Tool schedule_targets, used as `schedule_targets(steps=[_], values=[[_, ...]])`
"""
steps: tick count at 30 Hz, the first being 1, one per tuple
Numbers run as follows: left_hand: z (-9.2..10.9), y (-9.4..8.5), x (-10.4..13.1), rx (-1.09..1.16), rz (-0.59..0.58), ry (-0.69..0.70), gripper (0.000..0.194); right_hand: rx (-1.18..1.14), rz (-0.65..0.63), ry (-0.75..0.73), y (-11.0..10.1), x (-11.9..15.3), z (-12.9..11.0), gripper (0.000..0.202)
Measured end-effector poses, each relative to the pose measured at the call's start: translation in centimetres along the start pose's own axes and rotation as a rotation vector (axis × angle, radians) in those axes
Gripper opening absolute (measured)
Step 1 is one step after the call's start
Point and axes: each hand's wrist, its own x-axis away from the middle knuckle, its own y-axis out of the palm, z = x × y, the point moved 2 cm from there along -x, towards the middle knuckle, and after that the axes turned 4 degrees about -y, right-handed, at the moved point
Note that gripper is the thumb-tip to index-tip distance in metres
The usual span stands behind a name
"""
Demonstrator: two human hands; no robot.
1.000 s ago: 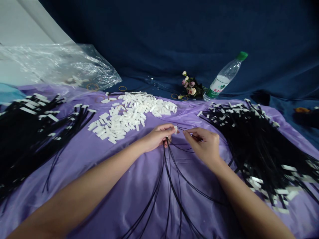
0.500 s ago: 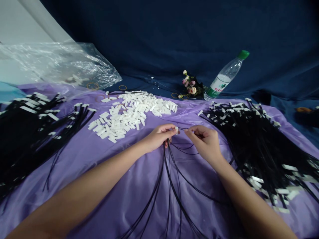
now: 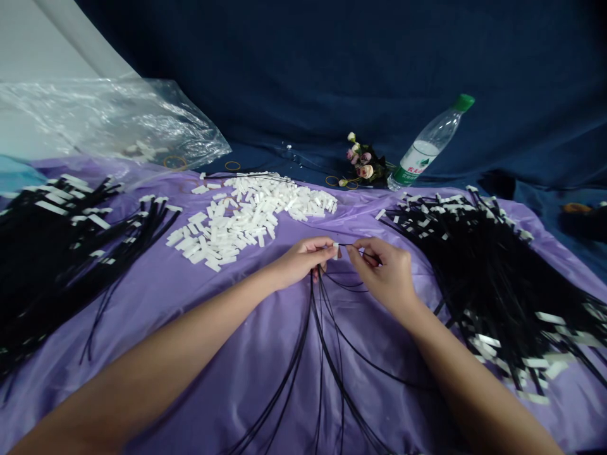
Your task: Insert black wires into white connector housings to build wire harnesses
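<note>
In the middle of the view, my left hand (image 3: 308, 258) pinches a small white plastic piece (image 3: 336, 250) between thumb and fingers. Several black cords (image 3: 315, 316) hang from beneath its fingers and fan out over the purple cloth. My right hand (image 3: 385, 268), just to the right, is closed with thumb and forefinger on a thin black cord (image 3: 346, 244) that runs to the white piece. Whether the cord's end sits inside the piece is too small to tell. Behind my left hand lies a heap of loose white pieces (image 3: 251, 215).
Thick bundles of black cords with white ends lie at left (image 3: 42, 265) and right (image 3: 493, 272) on the purple cloth (image 3: 199, 379). Farther back are a clear plastic bag (image 3: 142, 120), rubber bands (image 3: 232, 165), artificial flowers (image 3: 363, 165) and a tilted green-capped bottle (image 3: 429, 148).
My right hand has shifted slightly left, closer to the white piece, and the stretch of cord between the hands is shorter. My left hand keeps its grip in nearly the same place.
</note>
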Motion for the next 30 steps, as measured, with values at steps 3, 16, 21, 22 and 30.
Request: schedule_targets(steps=[3,16,21,22,30], values=[[0.2,0.0,0.0,0.073,0.023,-0.032,0.031,0.053,0.029,-0.069,-0.4,0.0,-0.2,0.011],[0.2,-1.1,-0.3,0.430,0.118,-0.132,0.025,0.173,-0.356,-0.733,-1.4,1.0,-2.4,0.015],[0.3,-1.2,-0.3,0.485,0.094,-0.143,0.026,0.119,-0.333,-0.707,0.1,1.2,-2.0,0.013],[0.3,-1.2,-0.3,0.487,0.090,-0.141,0.027,0.101,-0.326,-0.689,0.2,1.1,-2.0,0.012],[0.1,-1.4,-0.5,0.519,0.075,-0.152,0.027,0.072,-0.319,-0.692,0.1,1.1,-1.9,0.014]])
